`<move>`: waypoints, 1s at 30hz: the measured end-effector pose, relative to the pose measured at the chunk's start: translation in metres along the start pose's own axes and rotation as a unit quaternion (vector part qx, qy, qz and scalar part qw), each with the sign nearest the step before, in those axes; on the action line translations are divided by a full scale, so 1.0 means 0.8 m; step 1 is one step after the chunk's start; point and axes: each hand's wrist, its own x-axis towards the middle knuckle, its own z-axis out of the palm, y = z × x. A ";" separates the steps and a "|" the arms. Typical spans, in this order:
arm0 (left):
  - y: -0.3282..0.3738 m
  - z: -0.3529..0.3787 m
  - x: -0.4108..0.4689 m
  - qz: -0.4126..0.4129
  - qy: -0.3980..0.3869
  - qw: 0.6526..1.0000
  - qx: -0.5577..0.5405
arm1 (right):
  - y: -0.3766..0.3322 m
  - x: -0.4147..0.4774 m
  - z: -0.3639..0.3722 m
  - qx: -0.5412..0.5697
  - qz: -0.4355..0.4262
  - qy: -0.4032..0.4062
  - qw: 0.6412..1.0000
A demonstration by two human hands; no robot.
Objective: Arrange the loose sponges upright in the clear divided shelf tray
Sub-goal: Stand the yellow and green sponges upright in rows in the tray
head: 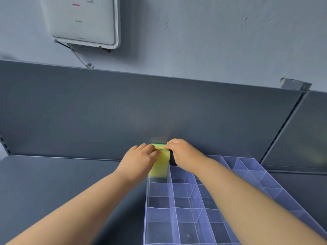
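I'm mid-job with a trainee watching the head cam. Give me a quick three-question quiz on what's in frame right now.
1. True or false: the left hand hangs idle while the right hand works alone.
2. Where in the clear divided tray do the yellow sponges stand? A) far-left compartment, by the back panel; B) nearest right compartment; C) a middle compartment.
3. Fill in: the sponges' top edge is coloured ___.

Key: 1 false, both hands grip the sponges. 2 A. 3 green.
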 end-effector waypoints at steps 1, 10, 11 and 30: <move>-0.001 -0.001 0.000 -0.001 -0.004 1.000 0.011 | -0.004 -0.002 0.000 -0.008 0.003 0.002 1.000; 0.007 -0.038 0.018 0.009 0.012 1.000 -0.007 | -0.034 -0.044 -0.031 0.003 0.039 0.035 0.999; 0.015 -0.047 0.020 0.012 0.008 1.000 -0.015 | -0.035 -0.053 -0.038 0.010 0.044 0.041 0.998; 0.513 -0.125 -0.027 0.110 0.024 0.980 -0.164 | 0.130 -0.567 -0.117 0.071 0.194 0.166 0.964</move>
